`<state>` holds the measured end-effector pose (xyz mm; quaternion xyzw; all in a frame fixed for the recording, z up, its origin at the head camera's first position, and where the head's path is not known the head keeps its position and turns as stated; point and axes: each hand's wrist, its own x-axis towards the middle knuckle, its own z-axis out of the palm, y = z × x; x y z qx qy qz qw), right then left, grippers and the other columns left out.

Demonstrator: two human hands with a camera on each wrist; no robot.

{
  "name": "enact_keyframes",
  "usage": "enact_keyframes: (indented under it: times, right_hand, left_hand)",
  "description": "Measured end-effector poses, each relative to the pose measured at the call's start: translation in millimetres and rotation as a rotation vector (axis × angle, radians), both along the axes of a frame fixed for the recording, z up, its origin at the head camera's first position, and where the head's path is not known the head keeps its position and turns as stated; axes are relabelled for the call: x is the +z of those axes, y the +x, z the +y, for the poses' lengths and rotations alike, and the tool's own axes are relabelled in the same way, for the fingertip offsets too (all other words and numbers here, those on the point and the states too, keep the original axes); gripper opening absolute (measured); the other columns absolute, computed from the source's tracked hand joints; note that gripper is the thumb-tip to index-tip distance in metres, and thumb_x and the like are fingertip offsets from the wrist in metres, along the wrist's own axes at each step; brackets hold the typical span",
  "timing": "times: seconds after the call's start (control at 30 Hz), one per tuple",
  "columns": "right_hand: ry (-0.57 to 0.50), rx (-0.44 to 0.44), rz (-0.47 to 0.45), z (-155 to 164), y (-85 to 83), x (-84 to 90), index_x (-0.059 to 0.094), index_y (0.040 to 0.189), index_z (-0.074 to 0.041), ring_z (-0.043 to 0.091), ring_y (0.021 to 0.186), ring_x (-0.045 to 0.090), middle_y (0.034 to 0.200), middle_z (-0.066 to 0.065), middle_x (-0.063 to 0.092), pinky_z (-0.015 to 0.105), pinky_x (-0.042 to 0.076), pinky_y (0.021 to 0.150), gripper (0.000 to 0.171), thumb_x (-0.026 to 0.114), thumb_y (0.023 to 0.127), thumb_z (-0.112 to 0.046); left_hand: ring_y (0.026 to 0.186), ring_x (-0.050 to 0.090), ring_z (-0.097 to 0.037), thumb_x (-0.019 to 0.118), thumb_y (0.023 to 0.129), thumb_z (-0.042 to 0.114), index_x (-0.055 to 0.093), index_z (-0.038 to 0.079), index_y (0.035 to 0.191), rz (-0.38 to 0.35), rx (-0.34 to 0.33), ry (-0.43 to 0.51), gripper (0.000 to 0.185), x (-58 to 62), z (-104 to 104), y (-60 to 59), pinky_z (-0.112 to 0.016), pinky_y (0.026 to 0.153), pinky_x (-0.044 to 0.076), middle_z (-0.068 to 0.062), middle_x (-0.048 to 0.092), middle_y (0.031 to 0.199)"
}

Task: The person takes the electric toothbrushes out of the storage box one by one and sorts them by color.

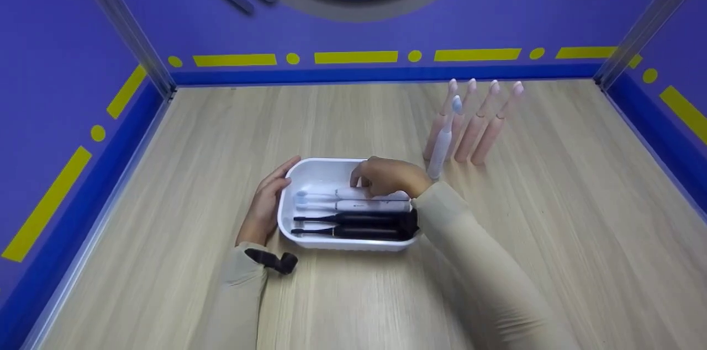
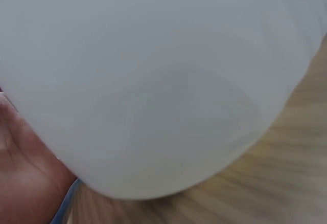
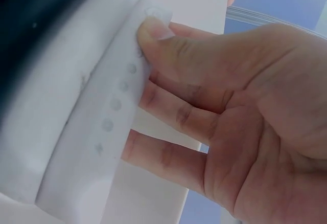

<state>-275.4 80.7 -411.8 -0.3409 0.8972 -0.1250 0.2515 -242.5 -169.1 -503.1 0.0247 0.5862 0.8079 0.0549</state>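
Counts: 1 white tray [image 1: 309, 170] on the worktop [image 1: 552, 239]. In it, 4 electric toothbrushes lying flat: 2 white toothbrushes [image 1: 353, 205] right at the right hand's fingers [image 1: 362, 170], and 2 black toothbrushes [image 1: 348, 226] just past those, on the side away from the fingers. Standing beyond the fingers: 4 pink toothbrushes [image 1: 478, 132] and 1 upright white toothbrush [image 1: 443, 143]. Total 9 brushes.
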Motion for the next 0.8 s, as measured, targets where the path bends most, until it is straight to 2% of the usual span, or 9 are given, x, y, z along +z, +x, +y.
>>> enact_keyframes:
  times: [0.13, 0.3, 0.57, 0.8]
  right_hand:
    - [-0.042, 0.045, 0.034, 1, -0.8, 2.7, 0.067, 0.115, -0.003, 0.022, 0.097, 0.062, 0.106, 0.014, 0.070, 0.037, 0.053, 0.087, 0.034, 0.061, 0.083, 0.006]
    - [-0.071, 0.076, 0.057, 1, -0.4, 7.3, 0.067, 0.115, -0.002, 0.024, 0.099, 0.064, 0.105, 0.015, 0.070, 0.038, 0.054, 0.086, 0.035, 0.061, 0.082, 0.006]
    - [-0.085, 0.047, 0.033, 6, 1.9, 12.0, 0.066, 0.119, -0.004, 0.024, 0.101, 0.064, 0.105, 0.014, 0.070, 0.037, 0.053, 0.088, 0.038, 0.061, 0.082, 0.006]
    - [-0.170, 0.093, 0.103, 14, 4.8, 13.1, 0.066, 0.114, 0.000, 0.024, 0.090, 0.065, 0.095, 0.014, 0.071, 0.036, 0.054, 0.082, 0.035, 0.061, 0.080, 0.008]
  left_hand:
    - [0.140, 0.033, -0.018, 0.033, 0.091, 0.000, 0.037, -0.006, 0.144, -0.009, 0.007, 0.008, 0.053, 0.5, 0, 0.0, -0.026, 0.113, 0.030, -0.015, 0.034, 0.154]
    - [0.143, 0.030, -0.020, 0.032, 0.092, -0.001, 0.038, -0.005, 0.144, -0.007, 0.011, 0.002, 0.052, 0.6, 0, -0.7, -0.031, 0.118, 0.024, -0.014, 0.034, 0.154]
    - [0.144, 0.028, -0.022, 0.031, 0.092, -0.001, 0.036, -0.005, 0.144, -0.003, 0.001, 0.009, 0.053, 0.8, 0, 0.1, -0.035, 0.120, 0.020, -0.015, 0.033, 0.155]
    - [0.143, 0.029, -0.020, 0.033, 0.091, -0.001, 0.039, -0.003, 0.144, -0.027, 0.010, 0.019, 0.053, 1.3, 2, 0.7, -0.035, 0.120, 0.020, -0.013, 0.035, 0.154]
